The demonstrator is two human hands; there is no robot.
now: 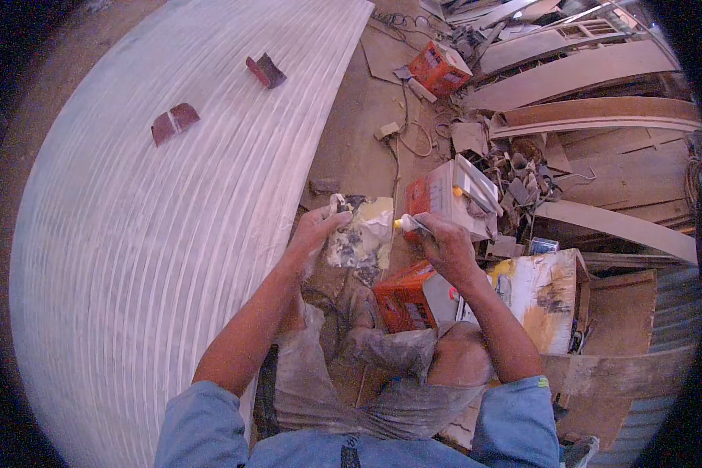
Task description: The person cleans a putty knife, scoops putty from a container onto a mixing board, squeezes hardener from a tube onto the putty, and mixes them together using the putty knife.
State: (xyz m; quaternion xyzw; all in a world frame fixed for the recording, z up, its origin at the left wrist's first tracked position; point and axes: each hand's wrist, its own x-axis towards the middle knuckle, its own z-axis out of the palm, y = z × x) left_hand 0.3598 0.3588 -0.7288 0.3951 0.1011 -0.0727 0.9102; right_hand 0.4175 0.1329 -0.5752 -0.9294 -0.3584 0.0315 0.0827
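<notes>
our left hand is closed on the edge of a smeared board, maybe to keep it steady | our right hand pinches a small tube, nozzle toward the board, likely so paste lands there | ribbed panel beside us

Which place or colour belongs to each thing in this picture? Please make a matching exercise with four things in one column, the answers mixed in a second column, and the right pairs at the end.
Things
1. Smeared sheet
2. Small tube with a yellow tip
3. Dark red piece with a pale stripe
4. Shirt

Places and colours
A. On the pale striped panel
B. In the right hand
C. Blue
D. In the left hand

Right pairs: 1-D, 2-B, 3-A, 4-C
</notes>
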